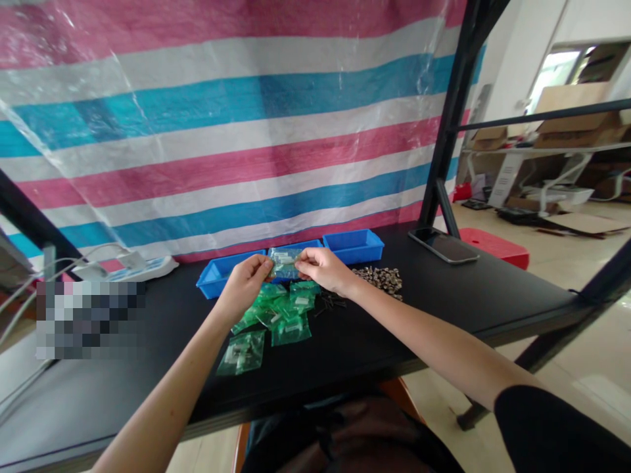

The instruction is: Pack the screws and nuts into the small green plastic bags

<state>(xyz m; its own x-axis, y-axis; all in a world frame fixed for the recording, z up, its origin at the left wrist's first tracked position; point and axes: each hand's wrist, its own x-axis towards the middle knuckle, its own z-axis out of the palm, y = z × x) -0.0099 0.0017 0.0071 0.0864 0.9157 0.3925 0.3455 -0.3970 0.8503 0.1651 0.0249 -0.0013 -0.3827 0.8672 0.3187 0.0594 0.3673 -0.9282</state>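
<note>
"What's on the table (pixel 444 295)?"
"Blue trays (pixel 359 255), then green bags (pixel 290 330); the left hand (pixel 249 276) and right hand (pixel 325 268) pinch a small bag (pixel 284 264) between them, above the table."
"Which step?"
"Apparently handling that bag; the next move calls for steady fingertips."

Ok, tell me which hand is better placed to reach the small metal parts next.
Probably the right hand: the small metal parts lie on its side, while the left hand is farther away. Both pinch the small plastic bag, so the right would likely need to let go first.
</note>
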